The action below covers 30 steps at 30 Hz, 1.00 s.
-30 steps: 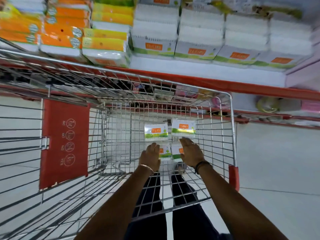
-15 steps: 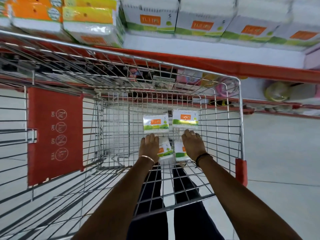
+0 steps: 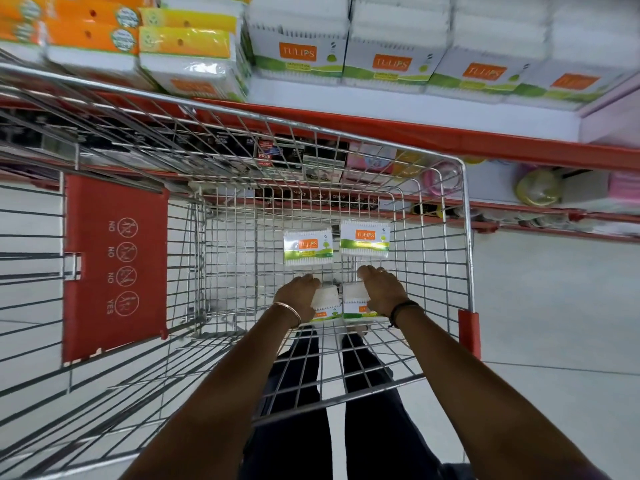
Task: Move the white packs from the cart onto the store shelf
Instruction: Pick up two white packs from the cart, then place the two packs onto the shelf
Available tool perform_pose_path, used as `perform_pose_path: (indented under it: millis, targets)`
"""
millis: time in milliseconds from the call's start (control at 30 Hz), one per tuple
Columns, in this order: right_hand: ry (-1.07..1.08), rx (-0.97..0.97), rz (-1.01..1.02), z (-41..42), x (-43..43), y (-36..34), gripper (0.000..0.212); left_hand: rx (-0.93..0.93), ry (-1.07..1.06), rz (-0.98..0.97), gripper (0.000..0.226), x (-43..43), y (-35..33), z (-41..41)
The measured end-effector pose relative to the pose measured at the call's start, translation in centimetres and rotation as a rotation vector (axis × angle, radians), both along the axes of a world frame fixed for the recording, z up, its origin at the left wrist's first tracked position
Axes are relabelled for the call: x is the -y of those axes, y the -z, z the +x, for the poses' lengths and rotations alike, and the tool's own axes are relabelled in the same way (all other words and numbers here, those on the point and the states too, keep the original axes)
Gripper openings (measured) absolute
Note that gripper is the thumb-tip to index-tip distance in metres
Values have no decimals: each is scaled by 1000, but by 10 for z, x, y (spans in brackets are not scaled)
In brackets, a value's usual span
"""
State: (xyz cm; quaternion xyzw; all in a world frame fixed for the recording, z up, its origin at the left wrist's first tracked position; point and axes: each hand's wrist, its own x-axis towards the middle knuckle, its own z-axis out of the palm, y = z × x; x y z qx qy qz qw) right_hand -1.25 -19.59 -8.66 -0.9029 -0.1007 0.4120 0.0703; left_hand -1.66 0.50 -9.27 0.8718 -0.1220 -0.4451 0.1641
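Note:
Both my hands reach down into the wire cart [image 3: 462, 216]. My left hand [image 3: 298, 296] grips one white pack [image 3: 327, 301] with a green and orange label. My right hand [image 3: 382, 289] grips a second white pack [image 3: 356, 299] right beside it. Two more white packs lie flat on the cart floor just beyond my fingers, one on the left [image 3: 307, 245] and one on the right [image 3: 364, 239]. Above the cart, the store shelf [image 3: 398, 109] holds a row of the same white packs [image 3: 299, 53].
Orange and yellow packs [image 3: 187, 50] fill the shelf's left part. A red child-seat flap [image 3: 114, 268] hangs in the cart on the left. The red shelf edge [image 3: 450, 136] runs over the cart's far rim. Lower shelves hold assorted goods. Pale floor lies to the right.
Both hands have closed around the two near packs and tilted them up off the cart floor. The view has shifted slightly up toward the shelf.

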Motion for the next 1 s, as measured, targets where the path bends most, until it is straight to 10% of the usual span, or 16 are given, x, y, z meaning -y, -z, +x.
perform_pose_path:
  millis: [1000]
  targets:
    - [265,460,218,118,5,-296,58,701,-197,-154,61,-9,-277,112]
